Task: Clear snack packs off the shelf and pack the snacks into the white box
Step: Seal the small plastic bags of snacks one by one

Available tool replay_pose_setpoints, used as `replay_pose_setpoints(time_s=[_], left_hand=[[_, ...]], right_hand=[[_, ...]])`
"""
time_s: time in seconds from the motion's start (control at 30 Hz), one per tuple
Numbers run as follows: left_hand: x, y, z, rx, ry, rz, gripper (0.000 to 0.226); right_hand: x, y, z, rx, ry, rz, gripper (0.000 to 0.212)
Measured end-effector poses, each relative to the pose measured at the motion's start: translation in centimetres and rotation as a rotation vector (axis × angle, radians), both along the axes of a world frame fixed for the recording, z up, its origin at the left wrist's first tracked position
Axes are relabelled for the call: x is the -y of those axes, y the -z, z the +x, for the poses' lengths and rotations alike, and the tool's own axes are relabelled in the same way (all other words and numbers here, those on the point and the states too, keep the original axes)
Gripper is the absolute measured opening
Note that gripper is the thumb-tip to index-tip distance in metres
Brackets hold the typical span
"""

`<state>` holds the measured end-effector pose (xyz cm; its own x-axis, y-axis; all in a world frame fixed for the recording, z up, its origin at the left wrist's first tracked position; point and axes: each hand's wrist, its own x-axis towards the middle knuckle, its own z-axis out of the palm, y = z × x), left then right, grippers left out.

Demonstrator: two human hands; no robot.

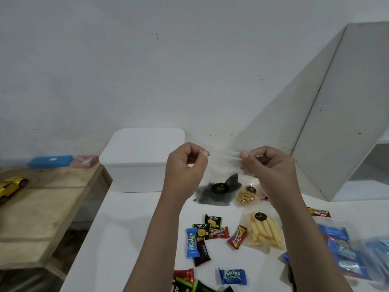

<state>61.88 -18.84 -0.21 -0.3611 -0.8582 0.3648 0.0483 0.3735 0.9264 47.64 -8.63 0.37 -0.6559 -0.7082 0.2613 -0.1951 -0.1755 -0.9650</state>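
The white shelf surface (130, 228) carried a lidded white box (136, 163), scattered wrapped snacks (210, 232), clear snack bags (264, 232) and a blue-wrapper pack (345, 253).

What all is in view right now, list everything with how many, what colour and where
white box: one, white, lid on, back of the white table
clear bag: one, transparent, dark contents, held up between both hands
stick snack pack: one, pale yellow, right of centre
nut pack: one, yellow-orange, behind the sticks
Kalpa bars: two loose, blue, front centre
Beng-beng bars: at least two, red, centre
toy car: one, yellow, wooden table at left
left hand: fingers pinching the bag's top
right hand: same
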Motion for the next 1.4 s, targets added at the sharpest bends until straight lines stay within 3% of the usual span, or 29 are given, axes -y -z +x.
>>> replay_pose_setpoints(time_s=[0.2,0.33,0.73,1.07,1.27,1.4], left_hand=[[-0.5,0.0,0.4,0.152,0.042,-0.079,0.019],[-0.9,0.2,0.1,0.185,0.081,-0.100,0.017],[-0.7,0.4,-0.5,0.180,0.176,-0.064,0.015],[-0.7,1.1,-0.2,0.171,0.161,-0.184,0.011],[-0.9,1.2,-0.3,0.175,0.155,-0.142,0.021],[-0.5,1.2,-0.1,0.144,0.135,-0.108,0.010]], right_hand=[[0.1,-0.7,-0.3,-0.425,-0.109,0.288,0.009],[0.8,-0.8,0.3,-0.552,-0.198,0.333,0.006],[1.0,-0.9,0.4,-0.636,-0.129,0.188,0.018],[1.0,-0.8,0.9,-0.680,-0.190,0.231,0.013],[1.2,-0.8,1.3,-0.706,-0.181,0.227,0.011],[0.9,-1.3,0.4,-0.625,-0.243,0.293,0.009]])
